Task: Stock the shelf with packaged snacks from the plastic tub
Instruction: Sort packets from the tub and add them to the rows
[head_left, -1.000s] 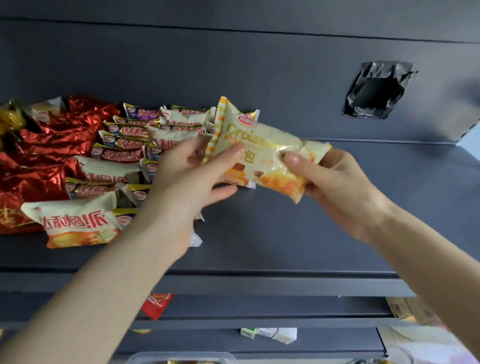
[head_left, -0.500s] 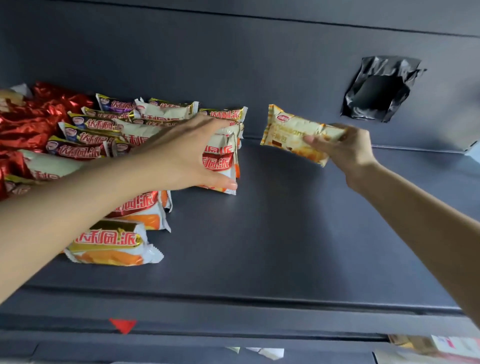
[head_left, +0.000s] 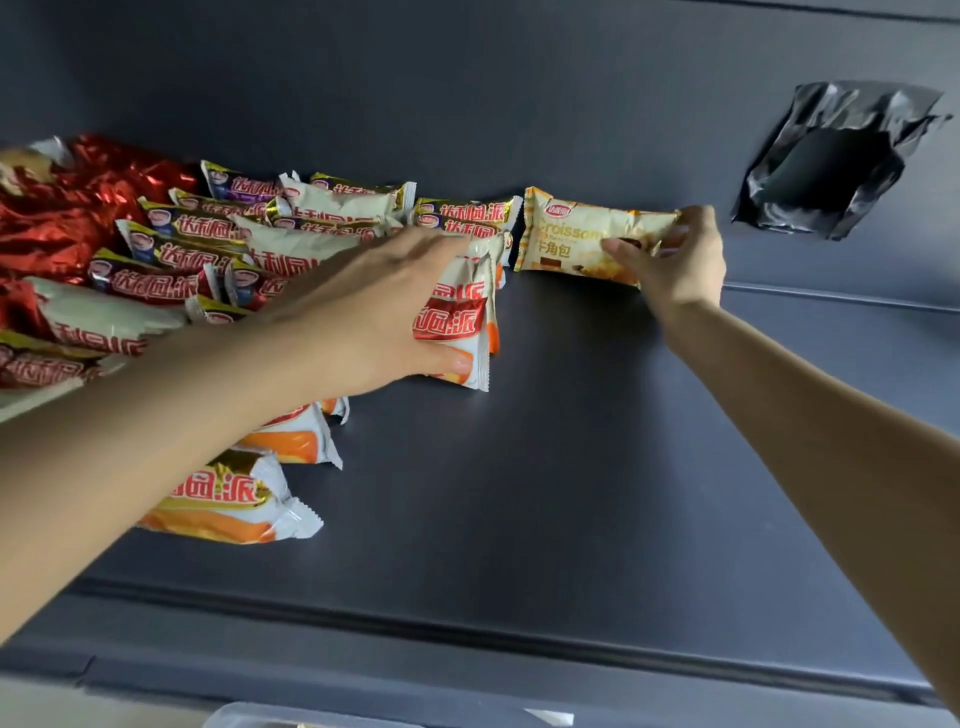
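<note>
Croissant pkt (head_left: 576, 234) now just beside pie pkts (head_left: 457, 322)

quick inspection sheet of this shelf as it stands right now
surface: dark shelf; packs fill its left part.
job's things: croissant pack at the back, just right of the pie packs; red foil packs far left; tub, only its rim shows at the bottom edge.
clutter: black film patch stuck on the back wall, to the right.
grippers: right hand pinches the croissant pack's right end; left hand rests flat on the pie packs.
cables: nothing seen
surroundings: dark back wall behind the shelf; nothing else seen.
</note>
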